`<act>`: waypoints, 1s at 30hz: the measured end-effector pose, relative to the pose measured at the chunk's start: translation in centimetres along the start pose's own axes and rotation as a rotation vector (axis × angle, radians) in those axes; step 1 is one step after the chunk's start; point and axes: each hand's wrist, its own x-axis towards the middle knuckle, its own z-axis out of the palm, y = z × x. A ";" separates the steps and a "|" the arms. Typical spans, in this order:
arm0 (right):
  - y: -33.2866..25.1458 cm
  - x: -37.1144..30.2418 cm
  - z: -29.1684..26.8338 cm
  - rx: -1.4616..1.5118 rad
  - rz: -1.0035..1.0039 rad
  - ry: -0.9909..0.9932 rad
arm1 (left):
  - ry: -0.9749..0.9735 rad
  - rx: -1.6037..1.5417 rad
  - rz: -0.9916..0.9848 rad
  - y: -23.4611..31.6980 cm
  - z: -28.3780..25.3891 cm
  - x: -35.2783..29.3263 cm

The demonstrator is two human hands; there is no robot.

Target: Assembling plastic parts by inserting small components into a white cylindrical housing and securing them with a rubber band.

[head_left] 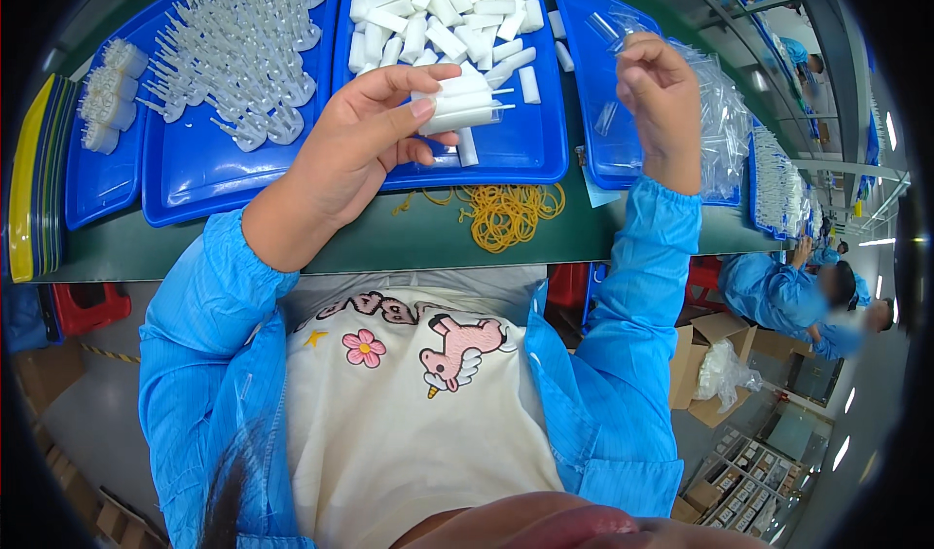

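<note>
My left hand point(375, 126) is closed around white foam pieces point(457, 102) set side by side, with thin white prongs sticking out to the right. Something clear shows along their right end. Below them a foam block point(467, 146) lies in the middle blue tray point(525, 150). Over the right-hand blue tray point(613, 165), my right hand point(657, 92) is raised with thumb and fingers pinched on a thin clear plastic sleeve, hard to make out. Loose clear sleeves point(715, 97) are heaped beside it.
White foam blocks point(443, 9) pile up in the middle tray. White pronged plastic parts point(238, 53) crowd a blue tray further left, beside bundled white parts point(109, 97). Yellow rubber bands point(506, 216) lie on the green table point(389, 247) near its edge. Co-workers point(778, 291) sit at right.
</note>
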 end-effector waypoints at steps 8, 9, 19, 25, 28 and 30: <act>0.7 -0.2 7.3 0.370 0.017 0.011 | 0.061 0.117 0.039 0.7 0.5 -0.1; 0.9 -0.5 7.7 0.366 -0.016 0.011 | 0.065 0.132 0.040 0.8 0.6 0.0; 0.5 -2.0 9.2 0.236 -0.034 -0.024 | 0.095 0.244 0.139 0.7 -0.2 -0.1; 0.4 -2.2 9.0 0.186 -0.068 -0.072 | 0.048 0.245 0.116 0.7 -0.2 -0.1; 0.7 -2.3 9.1 0.163 -0.119 -0.137 | 0.051 0.258 0.120 0.4 -0.3 -0.2; 0.7 -2.4 9.5 0.164 -0.138 -0.165 | 0.037 0.230 0.141 0.2 -0.6 -0.2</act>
